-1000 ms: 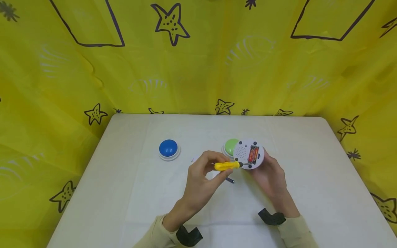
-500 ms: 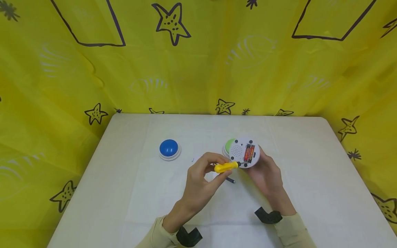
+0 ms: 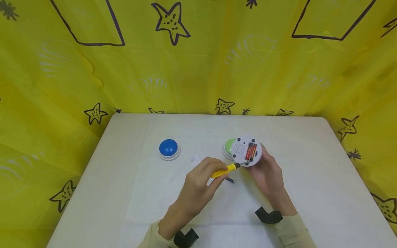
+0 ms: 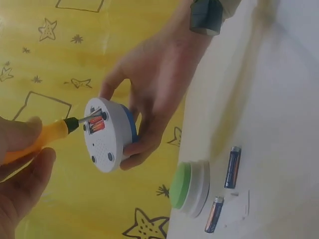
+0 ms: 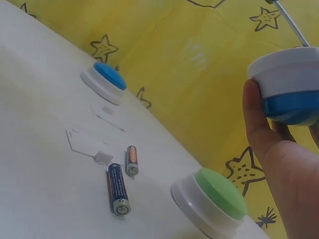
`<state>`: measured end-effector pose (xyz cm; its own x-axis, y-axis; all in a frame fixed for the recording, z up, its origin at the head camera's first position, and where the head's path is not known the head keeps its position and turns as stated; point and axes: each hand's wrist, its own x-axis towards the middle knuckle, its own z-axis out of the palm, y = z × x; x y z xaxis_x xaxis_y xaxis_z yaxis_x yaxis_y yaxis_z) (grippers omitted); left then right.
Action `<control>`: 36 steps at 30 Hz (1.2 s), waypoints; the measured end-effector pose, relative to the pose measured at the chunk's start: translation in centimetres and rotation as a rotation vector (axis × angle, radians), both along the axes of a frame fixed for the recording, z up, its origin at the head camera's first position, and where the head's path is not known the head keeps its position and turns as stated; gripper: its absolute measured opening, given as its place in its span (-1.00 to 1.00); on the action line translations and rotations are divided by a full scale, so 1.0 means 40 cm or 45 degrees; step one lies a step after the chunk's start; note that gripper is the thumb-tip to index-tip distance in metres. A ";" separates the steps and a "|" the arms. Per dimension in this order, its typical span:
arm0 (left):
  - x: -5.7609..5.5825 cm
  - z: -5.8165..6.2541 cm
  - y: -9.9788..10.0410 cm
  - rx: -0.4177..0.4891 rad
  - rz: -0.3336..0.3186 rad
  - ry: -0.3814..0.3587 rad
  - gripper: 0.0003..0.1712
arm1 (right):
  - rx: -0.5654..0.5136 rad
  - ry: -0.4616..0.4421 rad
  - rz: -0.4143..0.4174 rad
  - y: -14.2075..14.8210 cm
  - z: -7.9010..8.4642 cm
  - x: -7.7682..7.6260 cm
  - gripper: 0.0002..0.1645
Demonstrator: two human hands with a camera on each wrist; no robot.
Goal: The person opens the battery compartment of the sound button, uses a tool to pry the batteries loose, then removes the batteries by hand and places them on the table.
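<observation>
My left hand (image 3: 196, 187) pinches the yellow handle of a screwdriver (image 3: 224, 171) between thumb and fingers. Its metal shaft slants up to the right, the tip at the edge of a battery compartment. That compartment, holding red batteries (image 4: 96, 124), sits in the white underside of a round push-button (image 3: 240, 150). My right hand (image 3: 270, 174) grips this push-button from the side and below, underside turned toward the head camera. The right wrist view shows its blue dome (image 5: 291, 107) facing down. It is held above the table, overlapping a green push-button (image 3: 228, 146) in the head view.
Left of the hands stands a blue push-button (image 3: 168, 148) on the white table (image 3: 102, 193). Two loose batteries, one dark blue (image 5: 118, 189) and one smaller-looking (image 5: 132, 160), lie near white battery covers (image 5: 85, 143). A yellow patterned curtain (image 3: 198, 69) hangs behind.
My left hand has shifted slightly, and the screwdriver now slopes more steeply up toward the push-button. My right hand has brought the push-button a little left, then slightly up.
</observation>
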<state>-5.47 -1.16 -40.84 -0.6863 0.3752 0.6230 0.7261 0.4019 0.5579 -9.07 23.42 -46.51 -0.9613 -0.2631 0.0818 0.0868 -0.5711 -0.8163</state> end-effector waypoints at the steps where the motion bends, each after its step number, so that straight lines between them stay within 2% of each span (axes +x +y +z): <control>1: 0.001 0.001 -0.001 -0.019 0.001 0.001 -0.70 | 0.009 0.011 -0.007 0.001 0.000 0.000 -0.34; 6: 0.009 0.002 -0.005 -0.079 0.036 -0.016 -0.68 | 0.098 0.034 -0.059 0.001 0.004 0.001 -0.40; 11: 0.016 -0.003 -0.008 -0.139 0.086 -0.003 -0.70 | 0.226 0.054 -0.102 -0.002 0.016 0.005 -0.36; 16: 0.022 -0.011 -0.007 -0.142 0.099 -0.009 -0.71 | 0.274 0.075 -0.126 -0.004 0.012 0.007 -0.36; 26: 0.033 -0.039 0.002 -0.075 0.076 -0.078 -0.71 | 0.172 0.034 -0.208 -0.030 -0.001 0.018 -0.35; 33: 0.032 -0.075 0.010 0.008 0.083 0.101 -0.70 | 0.027 0.002 -0.283 -0.056 -0.015 0.022 -0.28; 36: 0.034 -0.085 0.015 0.068 0.087 0.125 -0.69 | -0.053 -0.007 -0.308 -0.065 -0.020 0.022 -0.25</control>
